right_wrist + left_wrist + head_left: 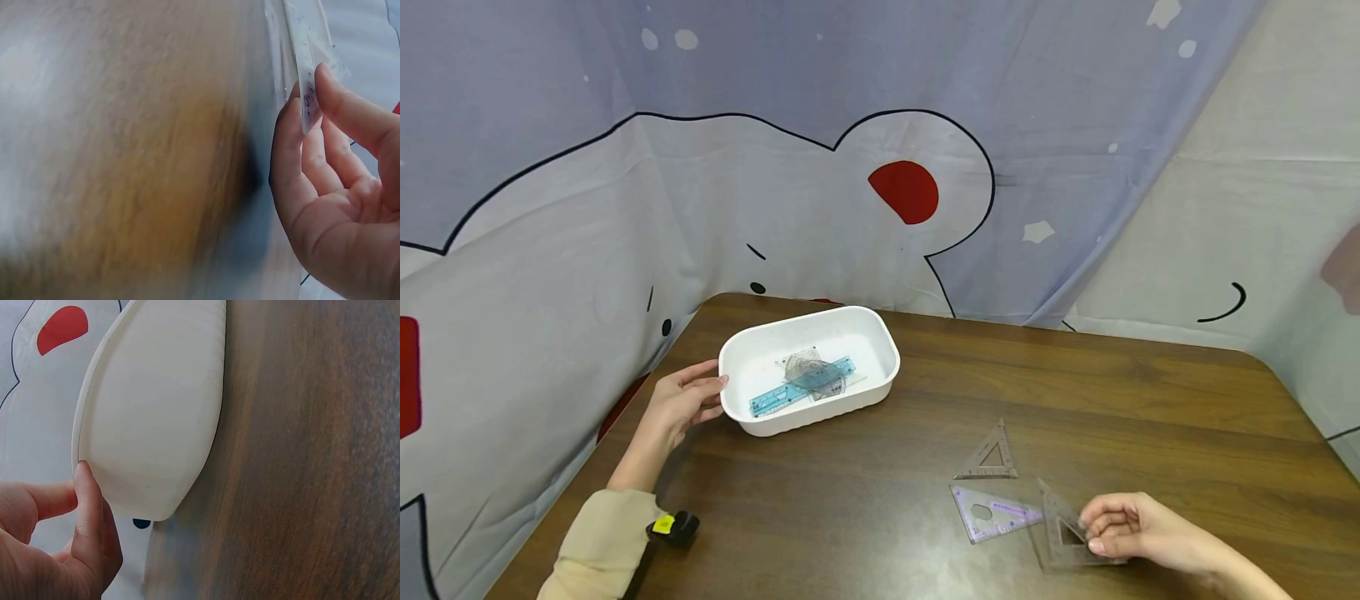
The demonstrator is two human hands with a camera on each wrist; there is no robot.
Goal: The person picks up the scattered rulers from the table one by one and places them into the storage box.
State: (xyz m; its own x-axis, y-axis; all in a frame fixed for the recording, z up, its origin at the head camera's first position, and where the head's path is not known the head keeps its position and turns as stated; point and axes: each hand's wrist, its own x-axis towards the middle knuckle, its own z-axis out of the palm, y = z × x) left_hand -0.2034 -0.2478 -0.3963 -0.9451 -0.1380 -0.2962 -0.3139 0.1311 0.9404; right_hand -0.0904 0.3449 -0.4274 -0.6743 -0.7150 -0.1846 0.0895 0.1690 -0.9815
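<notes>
A white plastic basket [808, 419] stands at the back left of the table, with a blue ruler [769, 401] and clear drawing tools lying in it. My left hand [679, 403] holds the basket's left end, thumb and fingers at the rim [77, 434]. At the front right, my right hand [1138, 529] pinches a clear set square [1060, 533] between thumb and fingers; in the right wrist view the set square [307, 94] is seen edge-on. Left of it lie a purple-marked set square [1009, 527] and a smaller clear triangle [977, 469].
The brown wooden table [850, 517] reaches back to a patterned cloth [790, 200] hanging behind and at both sides. A black strap with a yellow label [664, 524] is on the left wrist, by a beige sleeve [602, 533].
</notes>
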